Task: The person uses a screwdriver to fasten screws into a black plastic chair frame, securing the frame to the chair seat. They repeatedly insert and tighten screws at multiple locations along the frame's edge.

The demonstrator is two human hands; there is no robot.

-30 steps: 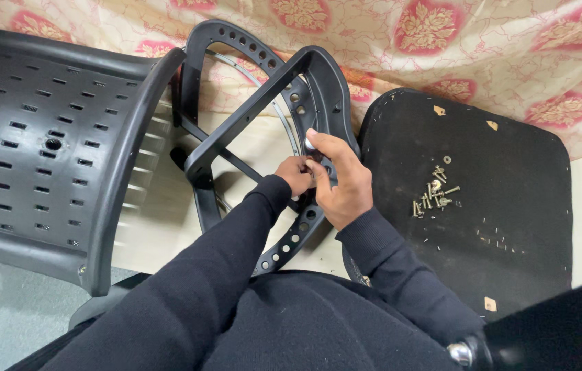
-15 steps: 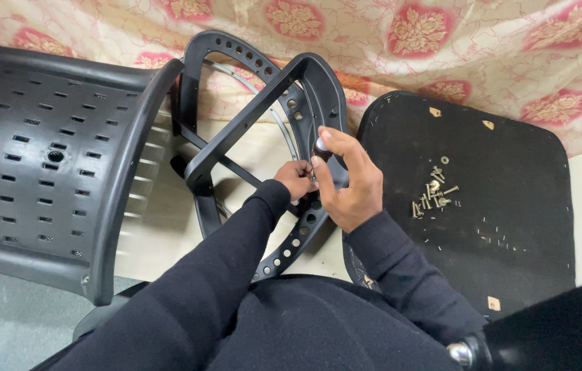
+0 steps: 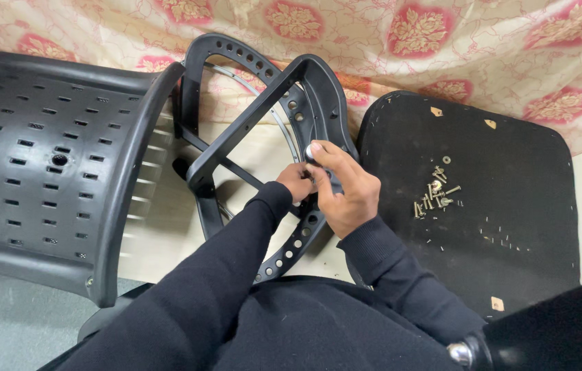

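A black plastic chair frame (image 3: 250, 124) with a ring of holes and an armrest loop lies in front of me. My left hand (image 3: 296, 183) grips the frame's right rim from underneath. My right hand (image 3: 342, 187) rests on the same rim, fingers pinched on a small silvery bolt (image 3: 309, 151) at the frame. Both arms wear black sleeves.
A black perforated chair back (image 3: 37, 165) lies at the left. At the right a black seat board (image 3: 504, 206) lies upside down with several loose screws (image 3: 434, 194) on it. A pink flowered cloth (image 3: 401, 34) covers the floor behind. A chrome-tipped black part (image 3: 466, 352) sits at bottom right.
My right hand has slid up the frame's rim, and its fingers now pinch the bolt higher up. The view has shifted slightly; the left hand stays on the rim.
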